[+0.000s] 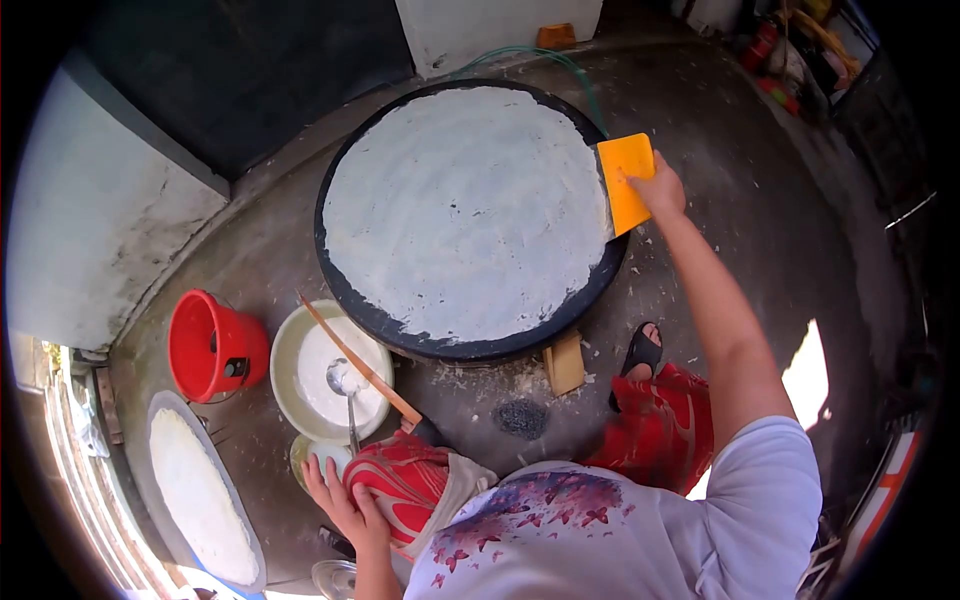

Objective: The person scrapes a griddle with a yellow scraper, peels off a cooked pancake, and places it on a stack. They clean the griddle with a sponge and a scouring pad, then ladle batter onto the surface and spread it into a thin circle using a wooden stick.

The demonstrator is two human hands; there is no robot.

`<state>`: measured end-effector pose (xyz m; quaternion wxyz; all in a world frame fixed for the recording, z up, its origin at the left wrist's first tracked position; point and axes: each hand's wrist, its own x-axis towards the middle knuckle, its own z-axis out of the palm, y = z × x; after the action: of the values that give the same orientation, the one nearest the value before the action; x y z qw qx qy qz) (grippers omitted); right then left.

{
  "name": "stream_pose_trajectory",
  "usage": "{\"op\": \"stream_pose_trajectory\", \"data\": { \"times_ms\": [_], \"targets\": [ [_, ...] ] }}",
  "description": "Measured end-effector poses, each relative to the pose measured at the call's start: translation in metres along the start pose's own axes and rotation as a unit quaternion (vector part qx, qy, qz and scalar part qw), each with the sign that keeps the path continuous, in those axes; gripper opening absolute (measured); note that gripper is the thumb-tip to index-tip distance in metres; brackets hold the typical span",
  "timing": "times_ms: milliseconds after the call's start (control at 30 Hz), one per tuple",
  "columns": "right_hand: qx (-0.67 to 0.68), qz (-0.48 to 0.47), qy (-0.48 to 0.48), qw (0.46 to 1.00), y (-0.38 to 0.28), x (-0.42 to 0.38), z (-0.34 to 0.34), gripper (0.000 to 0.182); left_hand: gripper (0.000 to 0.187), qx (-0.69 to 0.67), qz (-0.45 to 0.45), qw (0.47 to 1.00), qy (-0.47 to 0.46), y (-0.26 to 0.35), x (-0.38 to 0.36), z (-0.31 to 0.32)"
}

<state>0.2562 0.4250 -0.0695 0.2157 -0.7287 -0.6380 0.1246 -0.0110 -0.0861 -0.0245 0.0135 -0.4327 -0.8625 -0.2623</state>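
My right hand (662,190) grips a yellow plastic dough scraper (626,170) at the right rim of a large round black griddle (334,285). A thin layer of white batter (465,205) covers nearly the whole griddle top, its edge ragged. My left hand (345,508), fingers spread, rests by my left knee in red patterned trousers (400,485). Near it stands a pale basin (283,370) of white batter, with a metal ladle (345,385) in it and a wooden stick (355,355) lying across its top.
A red bucket (190,345) stands left of the basin. At the lower left, a round flat sheet (200,495) lies on a grey board. A wooden block (565,365) sits under the griddle's front edge. A small dark heap (521,418) lies on the floor. A green hose (560,60) runs behind.
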Motion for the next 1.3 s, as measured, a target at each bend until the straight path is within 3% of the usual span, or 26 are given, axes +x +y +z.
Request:
{"op": "stream_pose_trajectory", "data": {
  "times_ms": [100,167,233,300,367,433,500,800,933,1000,1067,1200,1300],
  "targets": [
    [-0.02,0.067,-0.016,0.997,-0.028,0.042,0.007,0.064,0.041,0.02,-0.018,1.0,-0.004,0.009,0.013,0.003],
    [-0.054,-0.015,-0.013,0.998,-0.042,0.068,0.03,0.068,0.041,0.039,-0.021,0.999,-0.027,0.008,0.02,0.006],
    [-0.086,-0.031,-0.007,0.996,-0.062,0.085,0.035,0.067,0.039,0.025,-0.035,0.999,-0.022,0.018,0.035,0.009],
    [-0.071,0.051,-0.01,0.996,-0.079,0.118,0.041,0.064,0.042,0.046,0.04,0.998,-0.029,0.03,0.058,0.008],
    [-0.08,0.021,-0.009,0.997,-0.097,0.135,0.063,0.064,0.042,0.048,0.035,0.997,-0.05,0.03,0.065,0.009],
    [-0.163,-0.124,0.003,0.979,-0.125,0.139,0.076,0.063,0.041,0.063,-0.011,0.995,-0.078,0.034,0.072,0.012],
    [-0.127,-0.019,-0.032,0.991,-0.151,0.166,0.081,0.061,0.04,0.057,-0.006,0.996,-0.073,0.024,0.08,0.017],
    [-0.189,-0.219,-0.029,0.957,-0.257,0.203,0.165,0.062,0.042,0.044,-0.044,0.992,-0.108,0.005,0.096,0.029],
    [-0.116,-0.409,-0.021,0.905,-0.326,0.181,0.217,0.051,0.042,0.057,-0.057,0.99,-0.119,0.003,0.098,0.025],
    [-0.028,-0.415,-0.113,0.903,-0.362,0.141,0.22,0.048,0.041,0.066,-0.047,0.99,-0.116,0.001,0.098,0.024],
    [0.069,-0.476,-0.186,0.857,-0.394,0.117,0.245,0.048,0.041,0.061,-0.052,0.991,-0.107,0.0,0.095,0.023],
    [0.09,-0.602,-0.26,0.75,-0.44,0.019,0.25,0.044,0.041,0.074,-0.063,0.99,-0.106,-0.002,0.085,0.016],
    [0.077,-0.628,-0.412,0.655,-0.457,-0.055,0.239,0.045,0.04,0.056,-0.07,0.991,-0.097,0.0,0.079,0.011]
  ]
}}
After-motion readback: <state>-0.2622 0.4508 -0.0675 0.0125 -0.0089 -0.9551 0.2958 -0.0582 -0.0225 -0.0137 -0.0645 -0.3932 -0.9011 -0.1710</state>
